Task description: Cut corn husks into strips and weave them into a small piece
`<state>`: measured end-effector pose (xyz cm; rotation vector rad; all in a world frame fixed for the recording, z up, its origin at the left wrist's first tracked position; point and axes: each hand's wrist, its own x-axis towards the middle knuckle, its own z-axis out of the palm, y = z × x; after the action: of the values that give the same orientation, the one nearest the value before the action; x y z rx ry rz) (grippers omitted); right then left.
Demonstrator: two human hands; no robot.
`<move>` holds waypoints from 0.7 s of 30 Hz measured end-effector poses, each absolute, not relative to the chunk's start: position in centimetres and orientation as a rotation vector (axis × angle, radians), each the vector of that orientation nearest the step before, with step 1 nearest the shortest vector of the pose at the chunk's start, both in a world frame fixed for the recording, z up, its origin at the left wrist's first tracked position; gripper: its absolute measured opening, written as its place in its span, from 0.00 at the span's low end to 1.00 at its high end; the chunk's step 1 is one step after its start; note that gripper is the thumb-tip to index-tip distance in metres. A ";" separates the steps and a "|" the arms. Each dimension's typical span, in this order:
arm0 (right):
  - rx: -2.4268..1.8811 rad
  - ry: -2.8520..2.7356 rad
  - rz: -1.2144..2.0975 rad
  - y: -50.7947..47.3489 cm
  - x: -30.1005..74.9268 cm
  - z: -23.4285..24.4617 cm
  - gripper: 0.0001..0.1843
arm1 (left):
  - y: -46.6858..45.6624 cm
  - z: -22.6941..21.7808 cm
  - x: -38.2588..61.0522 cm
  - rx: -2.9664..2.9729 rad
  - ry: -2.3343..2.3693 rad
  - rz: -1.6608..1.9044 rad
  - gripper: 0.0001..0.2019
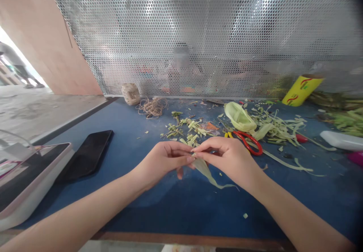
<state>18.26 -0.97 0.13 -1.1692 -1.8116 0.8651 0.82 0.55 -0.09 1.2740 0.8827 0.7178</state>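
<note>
Over the middle of the blue table, my left hand (176, 155) and my right hand (224, 153) meet fingertip to fingertip. Both pinch the top end of a pale green strip of leaf (204, 170) that looks like corn husk. Its narrow tail hangs down to the right under my right hand. Just beyond the fingers lie small folded green leaf pieces (195, 127). Scissors with red handles (251, 142) rest beside my right hand, their blades hidden. A cupped pale green husk (239, 116) sits behind them, with a heap of shredded strips (278, 125) to its right.
A black phone (87, 155) and a pink-rimmed tray (34, 184) are at the left. Tangled twine (153, 107) lies near a wrapped roll (131, 94). A yellow tube (302, 89) leans before the perforated metal screen (210, 25). A white object (340, 140) lies far right. Someone sits behind the screen.
</note>
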 end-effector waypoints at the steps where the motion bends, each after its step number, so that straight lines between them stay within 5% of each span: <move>1: -1.178 -1.812 0.888 -0.9 18.3 0.1 0.04 | 0.6 -0.1 0.8 1.287 0.895 0.727 0.11; 21: -1.117 -1.847 1.098 -1.0 17.9 -0.3 0.03 | 0.5 0.2 0.7 1.468 0.968 0.688 0.09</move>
<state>17.92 -0.98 -0.32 -1.1175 -1.8467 1.0984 0.71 0.53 0.17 1.4676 0.9675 0.6881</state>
